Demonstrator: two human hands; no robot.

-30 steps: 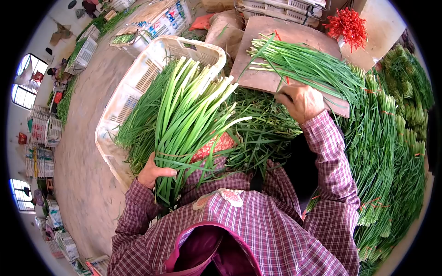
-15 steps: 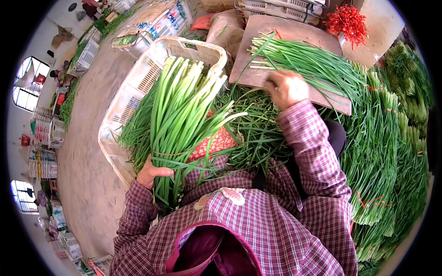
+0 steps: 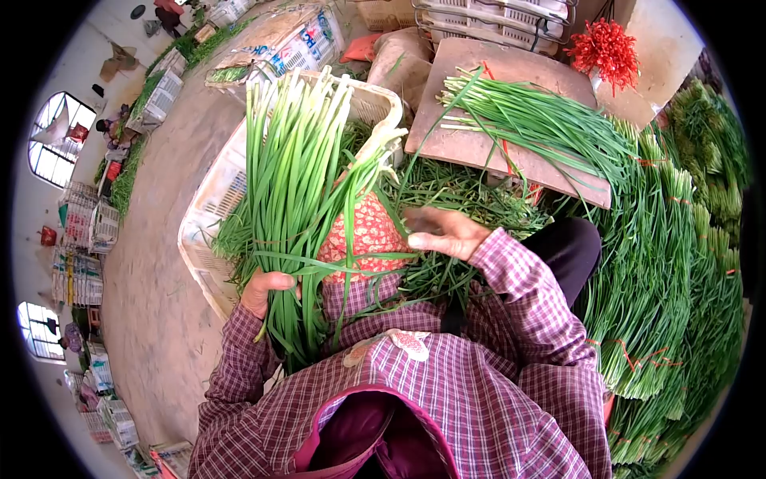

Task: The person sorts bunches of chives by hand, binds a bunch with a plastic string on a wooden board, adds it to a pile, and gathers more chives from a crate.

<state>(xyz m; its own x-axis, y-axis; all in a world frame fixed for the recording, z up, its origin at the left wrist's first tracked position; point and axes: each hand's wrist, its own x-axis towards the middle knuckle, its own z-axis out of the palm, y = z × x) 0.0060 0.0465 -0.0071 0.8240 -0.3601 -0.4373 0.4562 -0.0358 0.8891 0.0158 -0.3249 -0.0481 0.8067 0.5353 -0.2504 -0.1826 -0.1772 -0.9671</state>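
My left hand (image 3: 270, 292) is wrapped round the lower part of a bundle of long green stalks (image 3: 291, 168), their pale ends pointing up and away from me. The bundle stands over the near side of a white plastic crate (image 3: 209, 191) that has more greens in it. My right hand (image 3: 444, 231) hovers right of the bundle with its fingers apart, nothing visible in it, near a red patterned cloth (image 3: 367, 231) and loose leaves (image 3: 471, 191). Beyond it, a pile of stalks (image 3: 535, 116) lies on a brown board (image 3: 431, 136).
Tied bundles of greens (image 3: 646, 279) are heaped along the right side. A bunch of red ties (image 3: 604, 56) hangs at the top right. Stacked crates (image 3: 503, 24) stand behind the board. Across the floor (image 3: 152, 263) at left are more crates and people (image 3: 167, 16).
My right hand has moved from the board's near edge toward me and opened. The bundle in my left hand has tilted more upright and to the left, uncovering more red cloth.
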